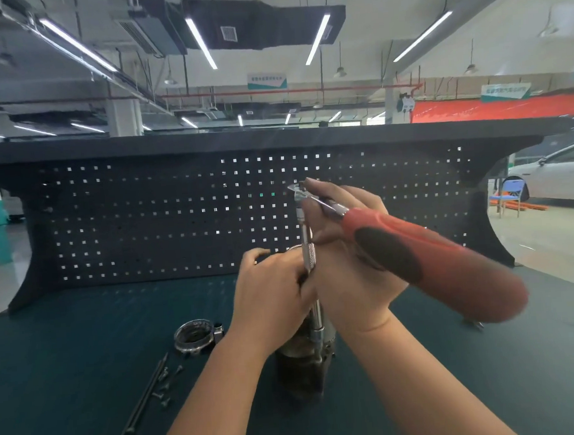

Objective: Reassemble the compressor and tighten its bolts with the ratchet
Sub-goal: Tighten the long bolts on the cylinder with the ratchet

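head view: hands (273, 292) hide most of compressor (301, 367); ratchet (432, 259) handle blurred.

workshop | pegboard (178, 217) bench | car (558, 177) | strip lights (201, 42)

Long ceiling tube lights (201, 42) are lighting the hall brightly and evenly from above. Daylight is washing out the far right. The wide lens is bending straight lines near the edges. The red handle (450, 264), near the lens, is blurring, and the pegboard (144, 219) is staying dim.
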A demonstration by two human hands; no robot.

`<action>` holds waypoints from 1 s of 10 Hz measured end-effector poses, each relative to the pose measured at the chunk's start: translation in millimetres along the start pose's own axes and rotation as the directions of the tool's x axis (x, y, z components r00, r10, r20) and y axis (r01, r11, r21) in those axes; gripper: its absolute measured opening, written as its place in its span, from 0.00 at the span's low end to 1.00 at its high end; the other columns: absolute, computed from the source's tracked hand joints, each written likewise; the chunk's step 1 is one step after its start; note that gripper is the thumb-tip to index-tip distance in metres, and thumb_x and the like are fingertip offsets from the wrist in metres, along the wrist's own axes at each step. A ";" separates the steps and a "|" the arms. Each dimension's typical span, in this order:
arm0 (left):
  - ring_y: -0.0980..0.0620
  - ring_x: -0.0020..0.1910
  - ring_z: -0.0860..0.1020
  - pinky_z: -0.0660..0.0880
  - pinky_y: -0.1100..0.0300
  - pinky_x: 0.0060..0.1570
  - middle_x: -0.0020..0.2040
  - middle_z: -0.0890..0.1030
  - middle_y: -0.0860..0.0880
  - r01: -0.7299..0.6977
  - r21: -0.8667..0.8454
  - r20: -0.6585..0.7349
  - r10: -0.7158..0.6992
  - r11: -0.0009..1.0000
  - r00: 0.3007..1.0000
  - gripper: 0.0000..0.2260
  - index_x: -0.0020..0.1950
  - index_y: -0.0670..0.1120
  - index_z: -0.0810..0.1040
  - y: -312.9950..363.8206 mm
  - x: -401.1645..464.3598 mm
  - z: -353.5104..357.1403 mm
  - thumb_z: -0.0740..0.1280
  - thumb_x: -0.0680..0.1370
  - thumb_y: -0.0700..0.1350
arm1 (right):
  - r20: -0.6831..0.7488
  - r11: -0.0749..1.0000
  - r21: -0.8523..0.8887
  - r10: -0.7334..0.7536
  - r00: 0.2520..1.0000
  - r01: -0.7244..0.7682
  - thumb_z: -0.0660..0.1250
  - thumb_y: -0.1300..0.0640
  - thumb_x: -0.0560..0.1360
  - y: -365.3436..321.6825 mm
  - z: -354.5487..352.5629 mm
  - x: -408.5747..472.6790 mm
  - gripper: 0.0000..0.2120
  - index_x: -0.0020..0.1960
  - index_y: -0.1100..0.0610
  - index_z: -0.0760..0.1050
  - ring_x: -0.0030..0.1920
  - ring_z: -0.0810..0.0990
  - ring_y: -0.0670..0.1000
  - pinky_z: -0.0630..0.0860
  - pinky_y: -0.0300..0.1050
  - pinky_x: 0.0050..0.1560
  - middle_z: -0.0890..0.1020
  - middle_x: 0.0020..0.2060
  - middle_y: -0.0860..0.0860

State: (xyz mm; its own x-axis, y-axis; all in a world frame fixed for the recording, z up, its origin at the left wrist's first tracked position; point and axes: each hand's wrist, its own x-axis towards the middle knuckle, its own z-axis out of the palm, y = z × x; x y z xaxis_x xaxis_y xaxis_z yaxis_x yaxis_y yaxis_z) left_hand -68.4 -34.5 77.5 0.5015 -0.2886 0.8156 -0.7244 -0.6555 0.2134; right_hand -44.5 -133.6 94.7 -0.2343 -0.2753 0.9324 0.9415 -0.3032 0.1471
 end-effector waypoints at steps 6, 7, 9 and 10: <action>0.53 0.25 0.67 0.54 0.66 0.31 0.22 0.61 0.58 -0.054 0.103 -0.060 0.061 0.993 0.996 0.08 0.28 0.54 0.54 3.8 -0.4 11.0 0.45 0.68 0.49 | 0.066 0.953 -0.267 0.164 0.984 -0.141 0.65 0.66 0.72 -34.7 -5.6 17.3 0.08 0.48 0.61 0.81 0.43 0.77 0.50 0.76 0.49 0.44 0.80 0.41 0.47; 0.45 0.26 0.65 0.53 0.63 0.29 0.22 0.61 0.56 -0.003 0.113 -0.060 0.010 0.994 0.998 0.09 0.26 0.53 0.54 4.0 -4.0 10.0 0.48 0.66 0.44 | 0.068 0.948 -0.316 0.060 0.996 -0.035 0.65 0.69 0.71 -46.3 -0.9 24.2 0.06 0.43 0.64 0.80 0.39 0.75 0.51 0.70 0.41 0.39 0.80 0.38 0.55; 0.59 0.25 0.56 0.51 0.66 0.31 0.24 0.54 0.61 -0.132 0.134 -0.118 0.148 0.982 0.982 0.09 0.29 0.58 0.50 11.4 -2.8 9.8 0.47 0.68 0.49 | 0.062 0.932 -0.335 0.167 0.984 -0.137 0.70 0.70 0.70 -49.2 -6.5 31.2 0.04 0.43 0.64 0.80 0.37 0.76 0.53 0.74 0.48 0.37 0.79 0.38 0.55; 0.62 0.25 0.53 0.52 0.68 0.32 0.25 0.50 0.63 -0.190 0.144 -0.154 0.211 0.971 0.965 0.13 0.31 0.59 0.48 11.5 -3.4 11.6 0.51 0.67 0.45 | 0.082 0.935 -0.325 0.176 0.981 -0.141 0.70 0.68 0.70 -49.7 -6.5 33.0 0.03 0.43 0.64 0.80 0.37 0.77 0.53 0.75 0.50 0.37 0.80 0.37 0.54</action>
State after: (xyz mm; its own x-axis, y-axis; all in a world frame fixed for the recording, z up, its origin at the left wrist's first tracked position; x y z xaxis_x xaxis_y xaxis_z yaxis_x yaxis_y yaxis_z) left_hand -73.0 -49.1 70.9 0.2584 -0.3098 0.9150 -0.7305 -0.6824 -0.0248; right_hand -100.5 -133.5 116.0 -0.0440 -0.2485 0.9676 0.8347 -0.5413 -0.1011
